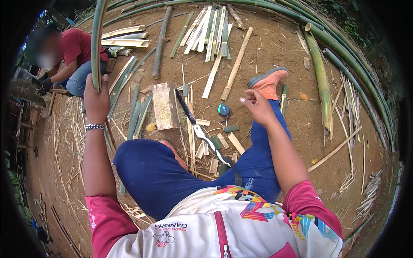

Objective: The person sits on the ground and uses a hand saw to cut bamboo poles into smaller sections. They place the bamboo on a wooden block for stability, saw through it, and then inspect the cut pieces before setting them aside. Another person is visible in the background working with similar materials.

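Observation:
My left hand (97,98) is raised at the left, closed around the lower end of a long green bamboo strip (97,41) that stands nearly upright. My right hand (259,108) hovers over my right shin, its fingers loosely bent and nothing visible in them. Left of it, a dark blue tape measure (223,109) lies on the dirt. A pruning saw (205,136) with a black curved blade and a white handle lies between my legs. Beyond my left knee is a squared wooden block (164,106).
Split bamboo pieces (208,32) lie in a bundle ahead. Long green bamboo poles (340,47) curve along the right and far side. Short offcuts (235,142) are scattered between my boots. Another person (79,60) in a red shirt crouches at the far left.

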Demonstrator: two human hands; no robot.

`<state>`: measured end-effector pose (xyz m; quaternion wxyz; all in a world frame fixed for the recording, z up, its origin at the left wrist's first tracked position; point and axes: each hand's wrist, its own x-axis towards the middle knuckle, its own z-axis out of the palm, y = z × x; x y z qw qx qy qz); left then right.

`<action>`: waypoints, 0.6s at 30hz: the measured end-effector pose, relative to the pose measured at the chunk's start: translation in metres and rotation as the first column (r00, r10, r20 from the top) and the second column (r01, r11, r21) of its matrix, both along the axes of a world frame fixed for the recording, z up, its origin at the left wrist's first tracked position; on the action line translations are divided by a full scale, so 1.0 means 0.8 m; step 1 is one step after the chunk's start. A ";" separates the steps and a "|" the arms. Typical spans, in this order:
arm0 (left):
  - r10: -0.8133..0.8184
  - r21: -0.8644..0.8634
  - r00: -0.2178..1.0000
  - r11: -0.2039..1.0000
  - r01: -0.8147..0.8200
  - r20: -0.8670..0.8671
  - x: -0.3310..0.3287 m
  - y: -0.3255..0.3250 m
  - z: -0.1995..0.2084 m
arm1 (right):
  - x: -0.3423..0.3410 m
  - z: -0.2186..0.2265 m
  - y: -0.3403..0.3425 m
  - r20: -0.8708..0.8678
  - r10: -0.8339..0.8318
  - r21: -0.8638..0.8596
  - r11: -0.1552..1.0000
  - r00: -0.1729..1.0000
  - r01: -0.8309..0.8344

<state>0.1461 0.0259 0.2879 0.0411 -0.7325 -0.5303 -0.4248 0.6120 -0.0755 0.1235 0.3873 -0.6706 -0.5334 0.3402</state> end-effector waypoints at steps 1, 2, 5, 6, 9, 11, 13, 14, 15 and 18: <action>0.039 -0.058 0.999 0.997 -0.041 -0.032 -0.010 0.002 -0.022 | -0.010 -0.010 0.010 0.022 0.013 -0.041 0.999 1.000 -0.012; 0.058 -0.116 0.996 0.991 -0.064 -0.061 -0.020 0.003 -0.048 | -0.023 -0.021 0.018 0.044 0.027 -0.082 0.996 0.999 -0.024; 0.099 -0.307 0.977 0.939 -0.154 -0.188 -0.036 0.006 -0.134 | -0.069 -0.058 0.023 0.112 0.145 -0.290 0.951 0.983 -0.108; 0.100 -0.372 0.972 0.912 -0.176 -0.214 -0.037 0.008 -0.166 | -0.082 -0.084 0.019 0.183 0.222 -0.348 0.926 0.958 -0.148; 0.061 -0.517 0.961 0.833 -0.198 -0.270 -0.055 0.007 -0.250 | -0.119 -0.173 -0.001 0.197 0.524 -0.548 0.760 0.829 -0.350; 0.040 -0.616 0.940 0.745 -0.254 -0.338 -0.073 0.007 -0.308 | -0.143 -0.194 -0.011 0.239 0.688 -0.676 0.625 0.685 -0.391; 0.027 -0.688 0.926 0.661 -0.299 -0.377 -0.081 0.011 -0.344 | -0.153 -0.206 -0.012 0.194 0.753 -0.768 0.515 0.629 -0.381; 0.026 -0.712 0.922 0.627 -0.316 -0.386 -0.080 0.014 -0.358 | -0.154 -0.216 -0.013 0.198 0.763 -0.778 0.504 0.615 -0.375; 0.026 -0.738 0.920 0.588 -0.330 -0.391 -0.078 0.015 -0.372 | -0.156 -0.218 -0.012 0.201 0.775 -0.790 0.490 0.599 -0.368; 0.048 -0.746 0.917 0.565 -0.352 -0.396 -0.084 0.017 -0.409 | -0.165 -0.225 -0.006 0.233 0.753 -0.805 0.504 0.616 -0.312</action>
